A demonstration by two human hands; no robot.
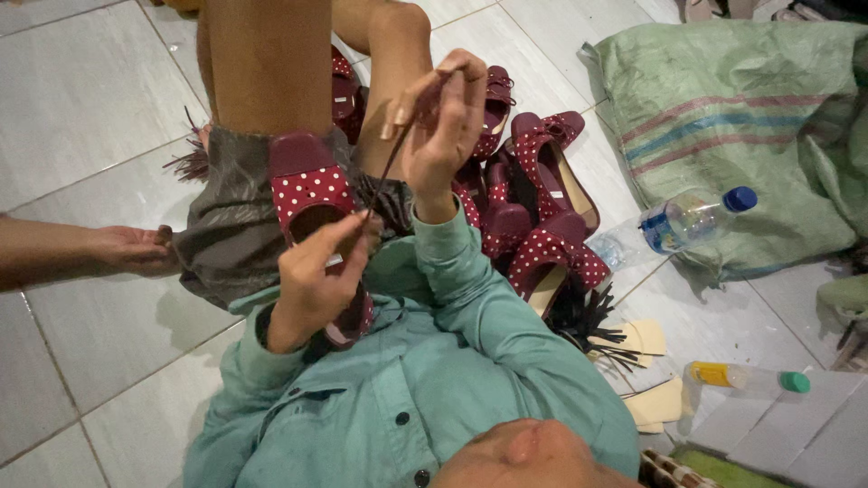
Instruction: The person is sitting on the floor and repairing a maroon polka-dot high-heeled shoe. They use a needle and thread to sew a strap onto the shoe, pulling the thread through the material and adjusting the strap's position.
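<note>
I sit on a tiled floor in a teal shirt and grey shorts, legs stretched out ahead. A maroon shoe with white polka dots [307, 190] rests on my lap. My left hand [316, 276] grips it at its opening and pinches the lower end of a thin dark strand [389, 167]. My right hand [443, 117] is raised above my knee and pinches the strand's upper end, holding it taut between both hands.
Several matching dotted shoes [542, 199] lie piled right of my leg, with black strips [588, 316] and beige cut-outs [646, 361]. A green woven sack [741, 108], a blue-capped bottle [692, 217] and a small yellow bottle [746, 378] lie at right. Another person's hand [131, 248] reaches in from the left.
</note>
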